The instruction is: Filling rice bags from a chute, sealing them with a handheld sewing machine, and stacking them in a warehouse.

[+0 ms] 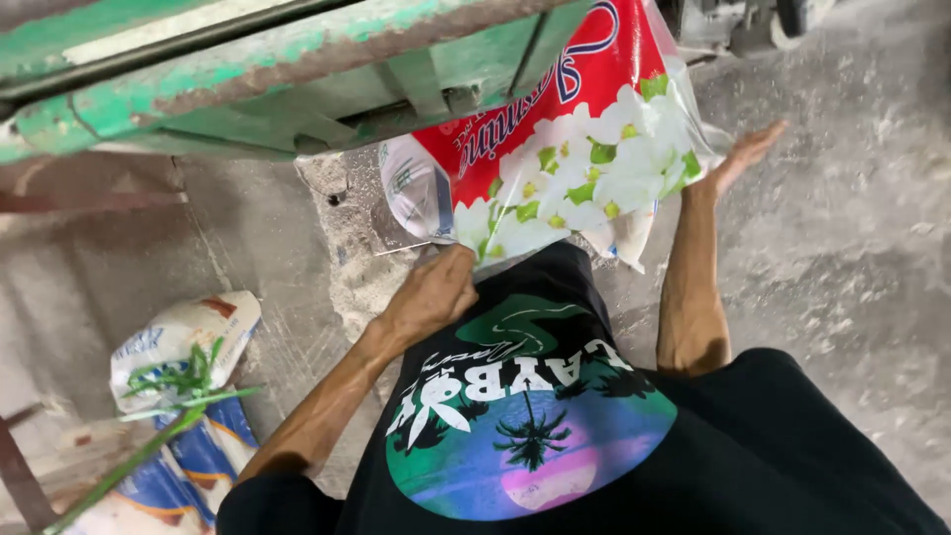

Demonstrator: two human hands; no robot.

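Left hand (433, 294) fingers curled tight on the red-and-white flowered sack (565, 149) — right hand (738, 159) fingers outstretched, under it.

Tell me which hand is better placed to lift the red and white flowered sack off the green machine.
Probably left. The left hand grips the lower edge of the flowered sack. The right hand lies open and flat against its far side, supporting rather than gripping.
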